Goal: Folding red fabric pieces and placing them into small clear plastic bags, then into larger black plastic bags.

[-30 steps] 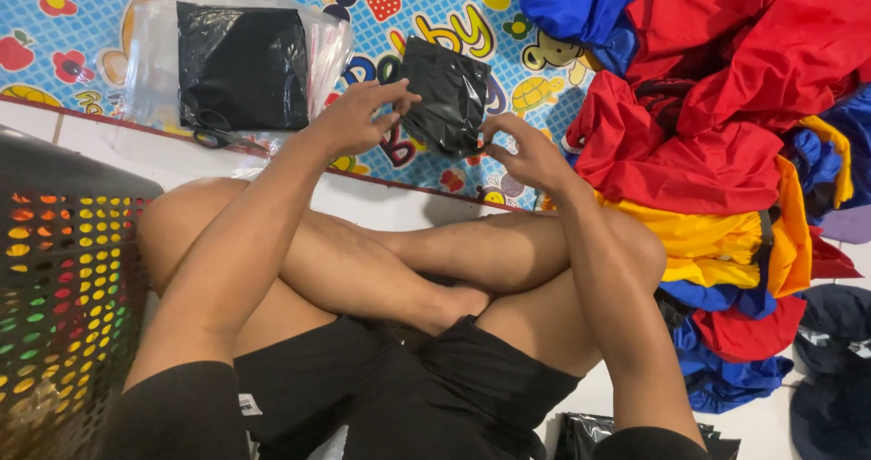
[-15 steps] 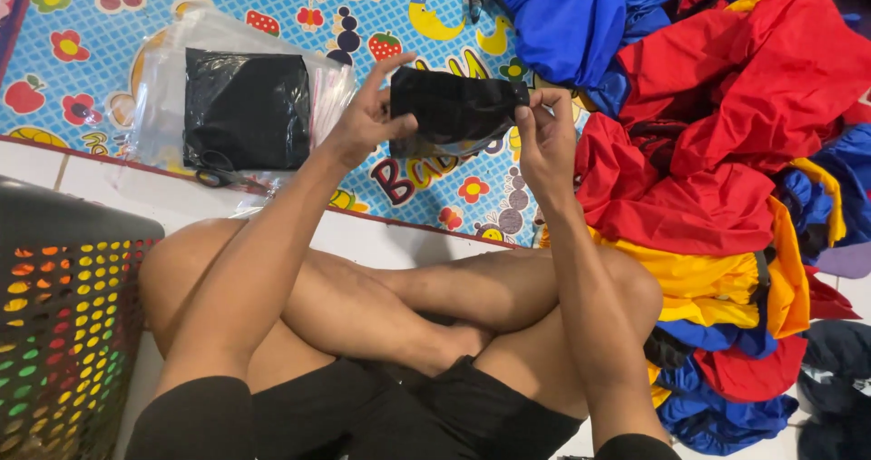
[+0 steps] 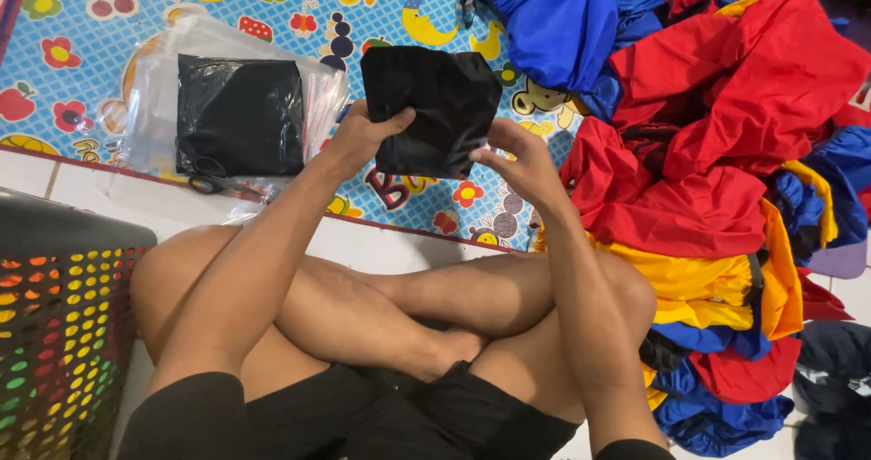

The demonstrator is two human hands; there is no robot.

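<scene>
I sit cross-legged on the floor. Both hands hold up a folded black cloth bundle [image 3: 435, 106] over a colourful play mat [image 3: 109, 24]. My left hand [image 3: 358, 138] grips its left lower edge, thumb laid across the front. My right hand [image 3: 517, 165] pinches its right lower corner with fingers and thumb. The bundle is roughly rectangular and faces me flat.
A stack of clear plastic bags [image 3: 236, 106] with a black folded piece inside lies left on the mat, black scissors [image 3: 213, 177] at its near edge. A heap of red, blue and yellow garments [image 3: 717, 179] fills the right. A dark perforated basket [image 3: 63, 324] stands at my left.
The black cloth went from crumpled in my hands to a flatter, larger folded rectangle held upright. My hands shifted to its lower edges.
</scene>
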